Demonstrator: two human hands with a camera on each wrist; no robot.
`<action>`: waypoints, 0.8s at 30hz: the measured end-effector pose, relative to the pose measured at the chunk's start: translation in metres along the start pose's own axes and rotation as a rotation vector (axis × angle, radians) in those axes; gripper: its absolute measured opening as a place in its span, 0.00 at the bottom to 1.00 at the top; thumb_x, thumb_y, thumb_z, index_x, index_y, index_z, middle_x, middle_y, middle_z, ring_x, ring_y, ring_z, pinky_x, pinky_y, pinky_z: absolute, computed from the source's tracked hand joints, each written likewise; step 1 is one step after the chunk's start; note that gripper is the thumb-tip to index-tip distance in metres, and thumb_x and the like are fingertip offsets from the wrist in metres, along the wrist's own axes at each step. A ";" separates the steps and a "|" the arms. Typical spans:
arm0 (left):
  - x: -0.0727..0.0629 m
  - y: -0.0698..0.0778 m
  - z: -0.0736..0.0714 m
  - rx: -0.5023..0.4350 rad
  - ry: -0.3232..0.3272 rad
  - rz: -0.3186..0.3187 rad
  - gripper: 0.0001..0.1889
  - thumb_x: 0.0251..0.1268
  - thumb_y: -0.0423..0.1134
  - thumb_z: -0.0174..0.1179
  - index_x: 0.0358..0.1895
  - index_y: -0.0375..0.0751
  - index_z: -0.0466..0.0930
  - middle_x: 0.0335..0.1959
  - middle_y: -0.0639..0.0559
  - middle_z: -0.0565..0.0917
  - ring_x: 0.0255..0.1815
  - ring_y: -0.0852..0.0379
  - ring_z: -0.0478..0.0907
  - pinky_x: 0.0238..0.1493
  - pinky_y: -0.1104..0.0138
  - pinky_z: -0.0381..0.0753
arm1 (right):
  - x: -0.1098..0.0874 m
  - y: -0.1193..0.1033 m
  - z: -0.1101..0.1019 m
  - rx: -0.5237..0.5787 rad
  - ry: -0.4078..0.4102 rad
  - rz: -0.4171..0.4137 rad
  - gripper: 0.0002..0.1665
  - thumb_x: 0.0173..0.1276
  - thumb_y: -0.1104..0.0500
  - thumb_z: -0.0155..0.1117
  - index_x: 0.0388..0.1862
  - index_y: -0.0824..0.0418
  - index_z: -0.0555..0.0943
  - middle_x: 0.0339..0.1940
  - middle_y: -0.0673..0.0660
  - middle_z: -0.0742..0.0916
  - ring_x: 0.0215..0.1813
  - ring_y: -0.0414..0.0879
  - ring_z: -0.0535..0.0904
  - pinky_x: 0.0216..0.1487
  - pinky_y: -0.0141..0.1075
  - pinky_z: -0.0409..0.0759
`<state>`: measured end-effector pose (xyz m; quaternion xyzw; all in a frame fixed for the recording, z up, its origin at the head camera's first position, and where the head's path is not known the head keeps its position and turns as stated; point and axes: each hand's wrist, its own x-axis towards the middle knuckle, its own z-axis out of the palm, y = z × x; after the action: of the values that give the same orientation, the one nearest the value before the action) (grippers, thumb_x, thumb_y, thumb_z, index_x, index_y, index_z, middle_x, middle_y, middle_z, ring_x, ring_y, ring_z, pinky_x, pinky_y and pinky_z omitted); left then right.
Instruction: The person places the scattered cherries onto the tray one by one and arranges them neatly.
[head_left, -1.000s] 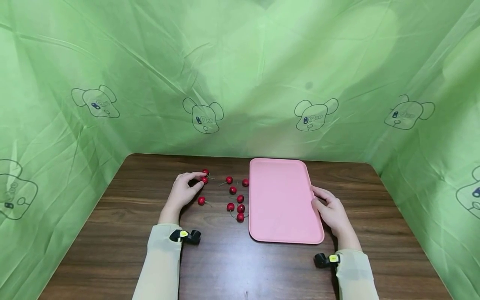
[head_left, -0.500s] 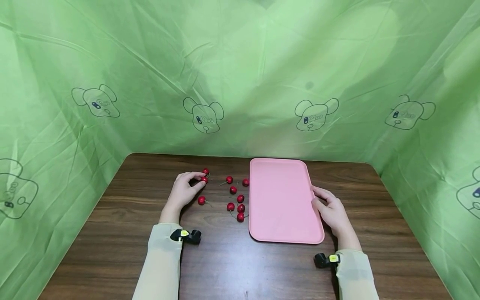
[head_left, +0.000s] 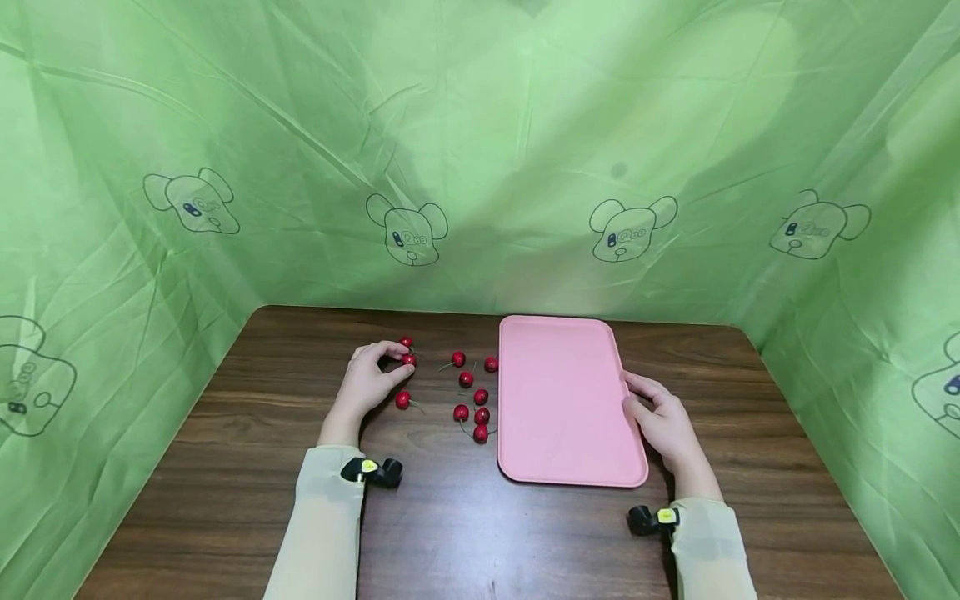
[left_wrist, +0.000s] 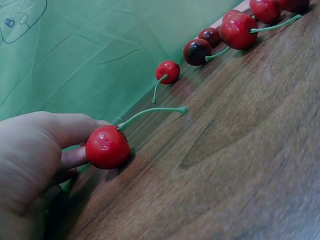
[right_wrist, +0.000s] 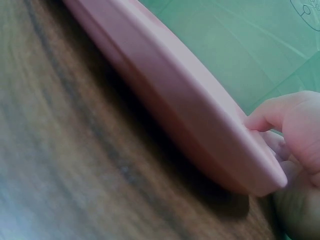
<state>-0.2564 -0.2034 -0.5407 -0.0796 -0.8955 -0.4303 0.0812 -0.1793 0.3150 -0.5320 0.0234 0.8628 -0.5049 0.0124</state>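
My left hand is at the left group of cherries, its thumb and fingertips around one red cherry. Just beyond the fingers lies another cherry. A third cherry, its stem pointing right, sits nearer the wrist; in the left wrist view this foreground cherry overlaps the fingers and hides the pinched one. With thumb and fingers, my right hand grips the right rim of a pink rectangular tray. The right wrist view shows the tray's side wall with fingers over its edge.
Several cherries with green stems, among them a cherry, lie between the left hand and the tray. One cherry is right by the tray's left edge. Green printed cloth surrounds the dark wooden table.
The far cherry by the left fingers has shifted slightly left, and the left thumb tip has moved a little right. The right hand and tray have stayed put.
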 end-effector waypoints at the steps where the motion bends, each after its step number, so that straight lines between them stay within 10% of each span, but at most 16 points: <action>1: 0.000 0.000 0.000 0.003 0.001 0.012 0.14 0.68 0.39 0.77 0.53 0.41 0.88 0.47 0.44 0.89 0.64 0.36 0.74 0.71 0.45 0.66 | 0.000 0.000 0.000 0.003 0.000 0.000 0.29 0.86 0.59 0.60 0.83 0.58 0.74 0.83 0.62 0.74 0.82 0.58 0.69 0.59 0.17 0.69; 24: 0.000 -0.001 -0.001 0.001 -0.026 -0.013 0.11 0.67 0.38 0.76 0.49 0.44 0.87 0.51 0.45 0.90 0.66 0.38 0.73 0.72 0.44 0.64 | 0.001 0.002 0.000 0.011 0.007 -0.007 0.29 0.85 0.59 0.60 0.82 0.58 0.75 0.82 0.64 0.75 0.78 0.59 0.73 0.57 0.18 0.71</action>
<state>-0.2565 -0.2047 -0.5409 -0.0795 -0.8972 -0.4293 0.0668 -0.1803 0.3157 -0.5341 0.0221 0.8601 -0.5096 0.0075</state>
